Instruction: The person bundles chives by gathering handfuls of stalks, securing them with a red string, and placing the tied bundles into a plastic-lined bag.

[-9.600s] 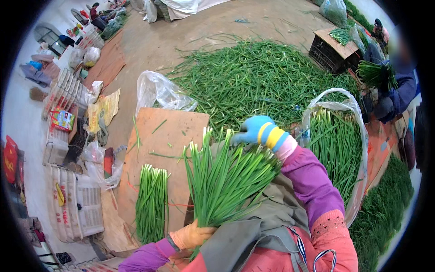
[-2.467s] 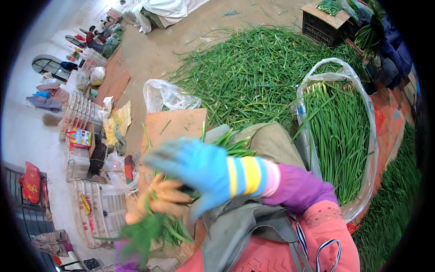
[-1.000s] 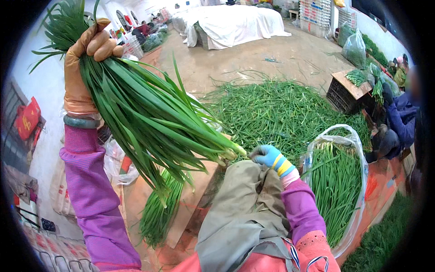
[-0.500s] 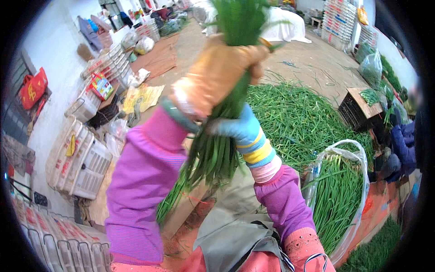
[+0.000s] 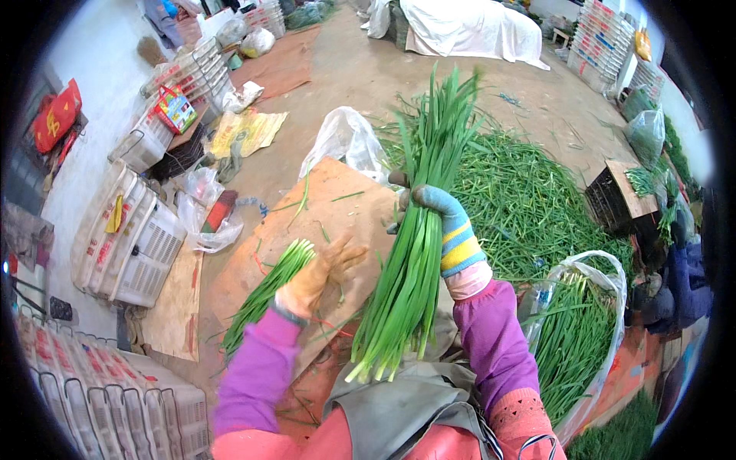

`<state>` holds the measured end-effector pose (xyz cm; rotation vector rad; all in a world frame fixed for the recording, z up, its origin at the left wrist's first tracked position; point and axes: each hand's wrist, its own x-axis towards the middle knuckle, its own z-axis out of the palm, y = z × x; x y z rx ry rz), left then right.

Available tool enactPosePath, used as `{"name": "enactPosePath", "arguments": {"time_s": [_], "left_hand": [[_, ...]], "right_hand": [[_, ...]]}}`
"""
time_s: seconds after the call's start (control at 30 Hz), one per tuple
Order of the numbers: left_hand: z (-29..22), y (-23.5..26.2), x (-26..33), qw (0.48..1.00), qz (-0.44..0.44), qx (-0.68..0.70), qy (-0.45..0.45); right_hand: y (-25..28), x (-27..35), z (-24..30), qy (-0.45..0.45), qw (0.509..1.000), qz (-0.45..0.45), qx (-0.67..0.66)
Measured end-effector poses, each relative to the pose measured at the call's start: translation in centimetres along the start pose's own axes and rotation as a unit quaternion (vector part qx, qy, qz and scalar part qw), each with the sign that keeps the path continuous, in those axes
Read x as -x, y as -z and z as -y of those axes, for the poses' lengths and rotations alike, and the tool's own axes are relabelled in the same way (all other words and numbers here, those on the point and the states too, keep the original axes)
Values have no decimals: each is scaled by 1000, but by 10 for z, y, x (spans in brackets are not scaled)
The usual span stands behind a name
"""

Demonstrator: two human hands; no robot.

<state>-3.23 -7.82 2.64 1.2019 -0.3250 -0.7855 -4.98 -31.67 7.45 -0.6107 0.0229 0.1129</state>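
A thick bunch of green garlic chives (image 5: 406, 276) hangs in front of me, pale cut ends down and leaf tips up. My right hand (image 5: 438, 211), in a blue and yellow striped glove, is closed round its upper part. To its left my left hand (image 5: 326, 268), in an orange rubber glove, holds nothing and has its fingers apart. It hovers over a wooden board (image 5: 337, 184), close to the pale ends of a smaller chive bundle (image 5: 268, 287) lying at the board's left side. Loose leaf scraps and a red string lie on the board.
A wide heap of loose chives (image 5: 521, 207) spreads on the floor beyond my right hand. Nearer on the right stands a clear plastic bag (image 5: 619, 291) full of chives. White plastic crates (image 5: 146, 261) line the left side. A wooden-topped black crate (image 5: 621, 192) sits at right.
The chive bunch has come down and toward me, its pale ends now lowest. My left hand has let go of it and moved down left over the board. My right hand now holds it alone.
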Motion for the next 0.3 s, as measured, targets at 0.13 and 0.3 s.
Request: {"name": "enactPosePath", "arguments": {"time_s": [0.13,0.3], "left_hand": [[14,64,46,815,-290,-478,-155],[-7,81,130,813,-427,-392,-58]], "right_hand": [[15,16,5,0,999,-35,-33],[51,23,14,70,992,96,-32]]}}
